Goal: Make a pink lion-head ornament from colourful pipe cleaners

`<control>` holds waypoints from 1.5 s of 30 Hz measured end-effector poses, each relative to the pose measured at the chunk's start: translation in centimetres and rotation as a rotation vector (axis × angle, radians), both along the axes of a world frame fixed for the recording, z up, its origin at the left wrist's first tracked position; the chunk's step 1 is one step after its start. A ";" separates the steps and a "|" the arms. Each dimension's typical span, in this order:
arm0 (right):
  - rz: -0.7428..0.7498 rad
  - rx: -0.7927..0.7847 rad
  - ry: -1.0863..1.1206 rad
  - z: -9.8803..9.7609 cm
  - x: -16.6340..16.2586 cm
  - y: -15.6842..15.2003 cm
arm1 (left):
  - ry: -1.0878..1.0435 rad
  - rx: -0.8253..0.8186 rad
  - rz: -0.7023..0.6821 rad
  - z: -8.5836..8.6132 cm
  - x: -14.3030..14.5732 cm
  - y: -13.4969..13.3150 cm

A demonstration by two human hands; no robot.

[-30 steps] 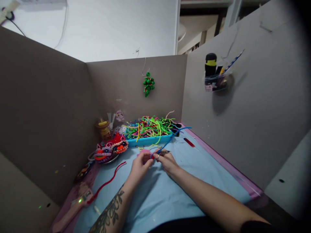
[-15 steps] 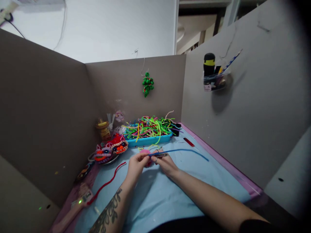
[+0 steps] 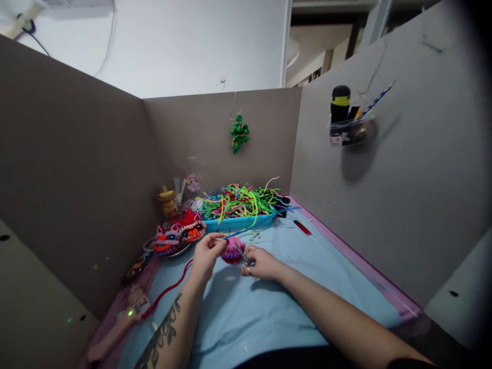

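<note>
My left hand [image 3: 205,254] pinches a blue pipe cleaner [image 3: 246,231] that runs right and back toward the tray. A small pink and purple pipe-cleaner piece [image 3: 232,252] sits between my hands on the light blue cloth [image 3: 292,287]. My right hand [image 3: 260,263] is closed round small metal scissors [image 3: 243,255], blades pointing up and left beside the pink piece.
A blue tray [image 3: 240,222] heaped with coloured pipe cleaners stands at the back. Finished pipe-cleaner faces [image 3: 177,236] lie on a plate to the left, with a red pipe cleaner [image 3: 169,289] and a pink glue gun [image 3: 115,330] nearer. Cardboard walls [image 3: 77,195] enclose the desk.
The long blue pipe cleaner swung from pointing right to pointing back toward the tray. My right hand dropped lower with the scissors; my left hand shifted slightly left.
</note>
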State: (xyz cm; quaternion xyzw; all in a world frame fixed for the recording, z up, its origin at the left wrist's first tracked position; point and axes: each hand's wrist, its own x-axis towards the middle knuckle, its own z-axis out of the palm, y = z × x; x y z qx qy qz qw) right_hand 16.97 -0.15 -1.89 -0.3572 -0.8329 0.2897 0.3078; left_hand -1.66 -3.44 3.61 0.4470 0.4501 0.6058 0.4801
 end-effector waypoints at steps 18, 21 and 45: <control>0.178 -0.072 -0.113 0.3 0.4 0.2 | 0.216 0.038 -0.111 0.0 0.7 -0.6; 0.209 -0.059 -0.135 0.5 0.5 0.1 | 0.238 0.048 -0.093 0.0 0.7 -0.5; 0.101 -0.263 -0.090 0.6 0.1 0.0 | 0.281 0.067 -0.078 0.0 0.5 -0.3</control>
